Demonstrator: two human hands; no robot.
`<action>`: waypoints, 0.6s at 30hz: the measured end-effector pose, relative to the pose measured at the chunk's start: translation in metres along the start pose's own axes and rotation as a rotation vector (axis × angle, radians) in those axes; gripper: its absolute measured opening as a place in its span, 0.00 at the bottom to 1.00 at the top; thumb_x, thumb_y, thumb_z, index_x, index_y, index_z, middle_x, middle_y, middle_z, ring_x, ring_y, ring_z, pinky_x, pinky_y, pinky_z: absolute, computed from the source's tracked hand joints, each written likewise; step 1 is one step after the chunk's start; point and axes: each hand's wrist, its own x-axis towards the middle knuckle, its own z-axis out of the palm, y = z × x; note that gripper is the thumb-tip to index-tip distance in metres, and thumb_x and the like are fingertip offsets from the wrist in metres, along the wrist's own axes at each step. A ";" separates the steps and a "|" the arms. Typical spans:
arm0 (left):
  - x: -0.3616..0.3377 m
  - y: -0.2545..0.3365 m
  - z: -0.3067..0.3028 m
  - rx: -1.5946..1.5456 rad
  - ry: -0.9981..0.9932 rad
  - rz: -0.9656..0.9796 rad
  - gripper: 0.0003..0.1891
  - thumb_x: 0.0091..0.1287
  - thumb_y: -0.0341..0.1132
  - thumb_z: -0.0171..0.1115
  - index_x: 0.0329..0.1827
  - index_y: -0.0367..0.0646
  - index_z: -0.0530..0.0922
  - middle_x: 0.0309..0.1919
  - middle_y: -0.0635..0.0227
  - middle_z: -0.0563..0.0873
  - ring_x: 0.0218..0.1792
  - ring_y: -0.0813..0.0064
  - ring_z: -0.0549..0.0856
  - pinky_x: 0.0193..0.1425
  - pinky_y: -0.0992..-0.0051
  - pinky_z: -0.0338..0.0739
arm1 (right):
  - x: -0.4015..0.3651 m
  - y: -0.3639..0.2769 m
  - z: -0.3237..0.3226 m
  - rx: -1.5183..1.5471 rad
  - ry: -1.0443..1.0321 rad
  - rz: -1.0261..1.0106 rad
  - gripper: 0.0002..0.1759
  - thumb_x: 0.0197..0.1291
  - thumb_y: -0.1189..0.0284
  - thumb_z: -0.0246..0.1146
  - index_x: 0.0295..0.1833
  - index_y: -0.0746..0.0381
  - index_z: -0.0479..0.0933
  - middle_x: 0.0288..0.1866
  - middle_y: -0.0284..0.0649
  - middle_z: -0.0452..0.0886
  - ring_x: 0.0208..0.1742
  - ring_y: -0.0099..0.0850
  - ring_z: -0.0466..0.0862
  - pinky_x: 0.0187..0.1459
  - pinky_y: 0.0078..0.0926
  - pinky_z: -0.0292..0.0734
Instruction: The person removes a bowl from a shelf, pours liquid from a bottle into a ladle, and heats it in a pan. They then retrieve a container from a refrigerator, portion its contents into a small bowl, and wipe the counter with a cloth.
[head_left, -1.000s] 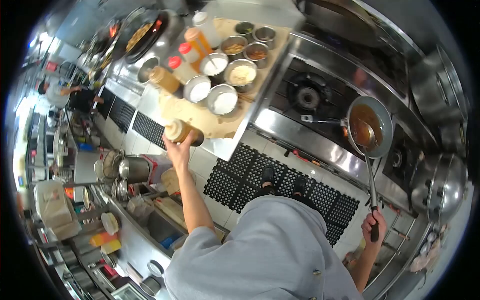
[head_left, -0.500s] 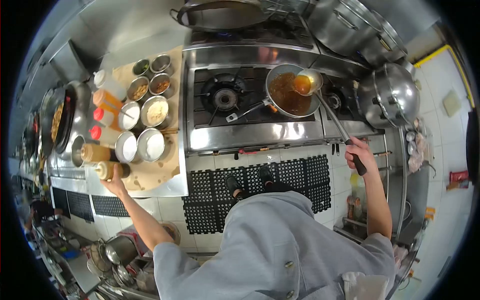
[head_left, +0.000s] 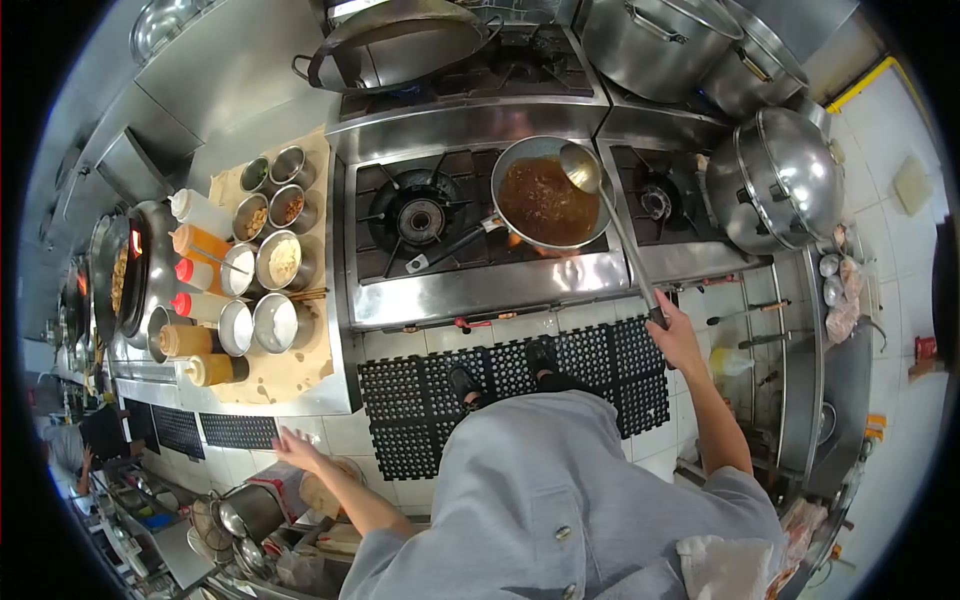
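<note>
My right hand [head_left: 677, 338] is wrapped round the dark end of a long-handled ladle [head_left: 622, 232]. The ladle's bowl is in the frying pan [head_left: 505, 148], at the right rim, over bubbling brown sauce [head_left: 545, 198]. Flame shows under the pan, whose handle points left. My left hand [head_left: 298, 449] is in the air past the front edge of the side counter, fingers stretched out with nothing in them. Nearest to it on that counter is a squeeze bottle with a pale yellow cap [head_left: 212, 370], beside a similar squeeze bottle [head_left: 185, 341].
Steel bowls of white powder, chopped garlic and nuts, including a garlic bowl [head_left: 283, 258], stand on the counter's brown paper [head_left: 290, 375]. Left of the pan is an unlit burner [head_left: 420, 220]. A large wok [head_left: 400, 45] and stockpots [head_left: 660, 45] stand behind; a domed steel pot [head_left: 775, 180] is right.
My left hand has let go of the squeeze bottle and moved down, off the counter. The ladle's bowl, which held orange liquid, is now tipped with no orange showing. My right hand has shifted left.
</note>
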 end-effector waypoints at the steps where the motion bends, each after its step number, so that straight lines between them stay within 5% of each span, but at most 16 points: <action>1: -0.017 -0.027 -0.010 -0.035 -0.010 -0.058 0.28 0.65 0.39 0.66 0.64 0.39 0.65 0.39 0.63 0.78 0.33 0.72 0.79 0.28 0.76 0.75 | 0.014 0.023 0.003 0.015 0.000 -0.068 0.37 0.55 0.79 0.62 0.72 0.62 0.62 0.25 0.26 0.69 0.26 0.17 0.67 0.30 0.16 0.66; 6: -0.166 -0.104 -0.059 0.438 -0.410 -0.408 0.14 0.64 0.36 0.64 0.46 0.41 0.71 0.29 0.68 0.78 0.17 0.79 0.74 0.15 0.79 0.66 | 0.058 0.041 -0.010 0.282 -0.219 0.081 0.38 0.58 0.79 0.60 0.75 0.59 0.58 0.22 0.28 0.71 0.20 0.17 0.68 0.23 0.18 0.64; 7: -0.185 -0.116 -0.068 0.622 -0.585 -0.558 0.12 0.63 0.36 0.65 0.44 0.42 0.73 0.27 0.69 0.79 0.18 0.77 0.77 0.17 0.78 0.68 | 0.068 0.049 -0.011 0.334 -0.271 0.013 0.38 0.60 0.81 0.58 0.76 0.59 0.56 0.21 0.28 0.69 0.18 0.17 0.67 0.22 0.18 0.63; 10: -0.285 -0.097 -0.082 0.948 -0.710 -0.712 0.12 0.63 0.38 0.63 0.44 0.40 0.80 0.34 0.63 0.86 0.31 0.73 0.86 0.28 0.70 0.79 | 0.083 0.045 -0.020 0.466 -0.415 0.030 0.38 0.62 0.82 0.57 0.77 0.61 0.53 0.20 0.28 0.68 0.18 0.18 0.66 0.21 0.19 0.63; 15: -0.316 -0.187 -0.134 0.878 -0.964 -0.471 0.19 0.62 0.39 0.63 0.52 0.35 0.81 0.42 0.61 0.87 0.38 0.69 0.86 0.36 0.69 0.81 | 0.096 0.041 -0.045 0.803 -0.650 0.266 0.38 0.63 0.80 0.57 0.77 0.61 0.50 0.23 0.32 0.68 0.19 0.21 0.68 0.19 0.19 0.65; 18: -0.317 -0.181 -0.131 0.869 -0.985 -0.487 0.18 0.64 0.41 0.64 0.50 0.37 0.81 0.40 0.62 0.87 0.38 0.71 0.86 0.37 0.65 0.80 | 0.097 0.034 -0.066 1.004 -0.747 0.463 0.37 0.64 0.78 0.57 0.77 0.62 0.51 0.24 0.33 0.67 0.19 0.22 0.68 0.19 0.20 0.64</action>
